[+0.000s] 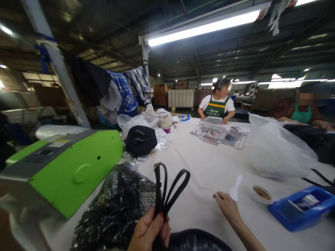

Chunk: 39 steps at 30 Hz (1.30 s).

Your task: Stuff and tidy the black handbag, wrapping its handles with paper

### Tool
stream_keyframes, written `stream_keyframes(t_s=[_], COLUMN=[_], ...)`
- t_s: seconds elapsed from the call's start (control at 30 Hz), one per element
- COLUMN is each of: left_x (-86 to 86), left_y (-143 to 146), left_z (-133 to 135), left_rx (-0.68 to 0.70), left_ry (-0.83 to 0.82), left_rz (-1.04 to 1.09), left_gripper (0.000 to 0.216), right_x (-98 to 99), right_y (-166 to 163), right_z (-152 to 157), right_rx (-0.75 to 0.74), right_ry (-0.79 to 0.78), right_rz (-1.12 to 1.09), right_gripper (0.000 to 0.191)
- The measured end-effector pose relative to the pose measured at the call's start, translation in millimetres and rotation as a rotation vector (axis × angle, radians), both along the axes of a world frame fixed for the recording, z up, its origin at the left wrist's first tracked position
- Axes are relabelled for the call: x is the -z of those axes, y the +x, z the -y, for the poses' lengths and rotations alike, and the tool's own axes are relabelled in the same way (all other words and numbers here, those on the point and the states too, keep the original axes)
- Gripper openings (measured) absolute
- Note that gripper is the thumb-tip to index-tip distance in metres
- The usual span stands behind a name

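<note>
My left hand [149,232] is closed around black bag straps [167,190] that loop upward from it. Under the hand lies a dark bag [196,240] at the bottom edge. To the left of it sits a bag of black-and-white patterned items in clear plastic [117,209]. My right hand [227,205] rests flat on the white table [204,167], fingers stretched out and holding nothing, close to a small white paper strip [236,188].
A green machine [65,167] fills the left side. A tape roll [260,193] and a blue tray [303,207] sit at right, with a big clear plastic bag [277,146] behind. A black cap [140,140] lies mid-table. Two people work at the far side.
</note>
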<state>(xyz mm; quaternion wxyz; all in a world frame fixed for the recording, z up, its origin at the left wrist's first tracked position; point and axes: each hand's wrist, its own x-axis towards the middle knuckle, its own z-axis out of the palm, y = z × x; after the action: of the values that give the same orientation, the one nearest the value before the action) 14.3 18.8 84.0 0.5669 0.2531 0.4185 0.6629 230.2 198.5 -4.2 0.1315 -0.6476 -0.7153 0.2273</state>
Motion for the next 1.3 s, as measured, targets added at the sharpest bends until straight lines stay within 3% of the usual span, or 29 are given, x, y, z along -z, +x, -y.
stream_keyframes(t_s=[0.17, 0.33, 0.43, 0.63, 0.73, 0.9, 1.17, 1.3], left_x=[8.7, 9.6, 7.5, 5.2, 4.2, 3.5, 14.2, 10.1], left_y=[0.3, 3.3, 4.3, 2.7, 1.9, 2.9, 3.4, 3.6], left_z=[0.6, 4.1, 7.2, 12.0, 12.5, 11.4, 9.2, 11.4], left_rx=[-0.012, 0.001, 0.019, 0.07, 0.094, 0.096, 0.094, 0.096], left_ry=[0.086, 0.128, 0.139, 0.162, 0.175, 0.201, 0.318, 0.273], left_rz=[-0.04, -0.097, -0.141, -0.216, -0.233, -0.233, -0.236, -0.261], left_gripper=[0.04, 0.038, 0.038, 0.042, 0.046, 0.054, 0.057, 0.055], right_x=[-46.7, -98.4, -115.3, -125.0, -128.3, -131.0, -139.7, -140.7], right_y=[-21.7, -48.0, -66.0, -92.2, -94.5, -91.1, -93.0, -94.2], right_z=[26.4, 57.2, 76.8, 104.8, 107.3, 103.4, 108.0, 109.6], right_rx=[-0.284, -0.412, -0.483, -0.407, -0.392, -0.347, -0.393, -0.431], right_ry=[-0.048, 0.011, -0.056, -0.478, -0.579, -0.585, -0.593, -0.593], right_rz=[-0.21, -0.311, -0.497, -0.883, -0.979, -1.035, -0.831, -0.846], right_gripper=[0.042, 0.035, 0.033, 0.012, 0.007, 0.01, 0.014, 0.016])
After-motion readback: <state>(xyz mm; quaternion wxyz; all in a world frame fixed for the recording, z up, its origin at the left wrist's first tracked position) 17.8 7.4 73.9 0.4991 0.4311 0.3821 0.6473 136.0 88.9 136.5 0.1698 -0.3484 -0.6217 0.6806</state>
